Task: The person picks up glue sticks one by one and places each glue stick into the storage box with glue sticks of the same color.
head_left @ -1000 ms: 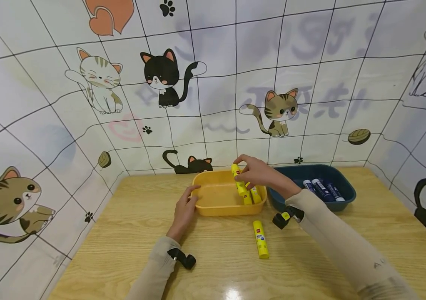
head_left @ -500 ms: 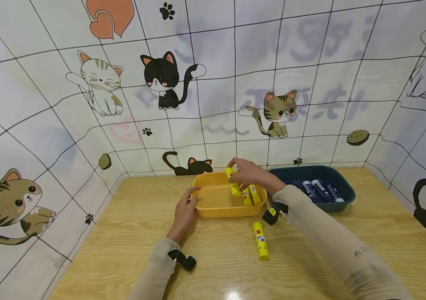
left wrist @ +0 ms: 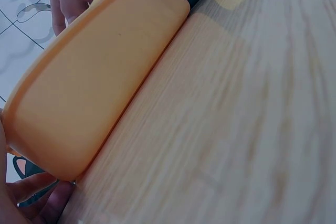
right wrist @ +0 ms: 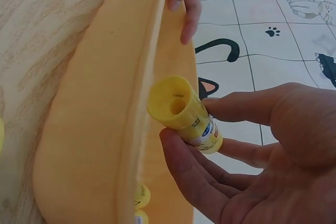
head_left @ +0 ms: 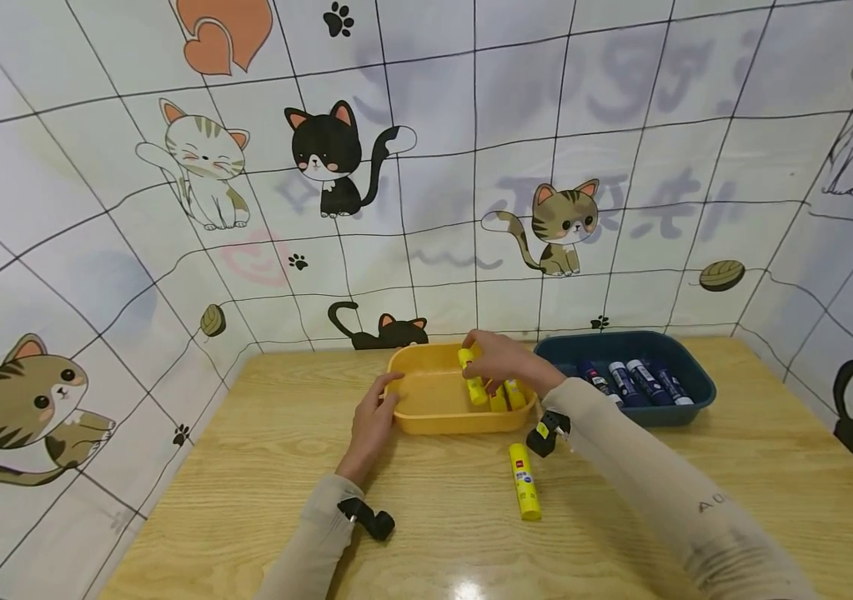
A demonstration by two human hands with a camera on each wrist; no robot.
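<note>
My right hand [head_left: 504, 360] pinches a yellow glue stick [head_left: 474, 379] between thumb and fingers, tilted inside the right half of a yellow plastic bin [head_left: 426, 423]. In the right wrist view the glue stick [right wrist: 197, 127] points its hollow base at the camera. Two more yellow glue sticks lie at the bin's right end, partly hidden by the hand; one is this glue stick [head_left: 514, 394]. My left hand [head_left: 372, 425] grips the bin's left end, fingers hooked over the rim. On the table in front of the bin lies another yellow glue stick [head_left: 524, 483].
Right of the yellow bin stands a dark blue bin [head_left: 705, 385] with several dark blue glue sticks [head_left: 647, 382] in it. Both bins stand on a wooden table [head_left: 261, 467] close to the cat-patterned wall covering [head_left: 441, 200].
My right hand has shifted slightly left and lowered the held glue stick into the yellow bin. My left hand stays on the bin's left end.
</note>
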